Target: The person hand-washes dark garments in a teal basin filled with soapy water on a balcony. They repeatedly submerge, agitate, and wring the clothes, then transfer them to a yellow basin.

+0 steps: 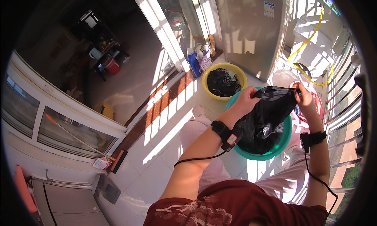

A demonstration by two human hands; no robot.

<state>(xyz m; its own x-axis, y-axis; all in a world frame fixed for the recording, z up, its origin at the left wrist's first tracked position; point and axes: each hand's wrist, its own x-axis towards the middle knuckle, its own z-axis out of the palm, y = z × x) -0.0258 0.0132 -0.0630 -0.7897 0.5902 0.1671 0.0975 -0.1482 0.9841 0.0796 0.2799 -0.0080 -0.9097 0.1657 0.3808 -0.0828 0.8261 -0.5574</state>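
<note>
A glossy, wet-looking black garment (271, 104) is stretched between my two hands, above a green basin (288, 137). My left hand (247, 101) pinches its upper left edge, and my right hand (306, 98) grips the upper right corner. From there the dark cloth hangs in folds down into the basin, where more black material lies. What kind of garment it is, the folds do not show. A strap with a small device and a cable sits round each of my wrists.
A yellow basin (205, 84) holding dark clothes stands beyond the green one. Behind it are a blue detergent bottle (193, 62) and a metallic cabinet (247, 33). A pink basin (319, 104) is at the right, by the railing. A broom (119, 161) rests at the left.
</note>
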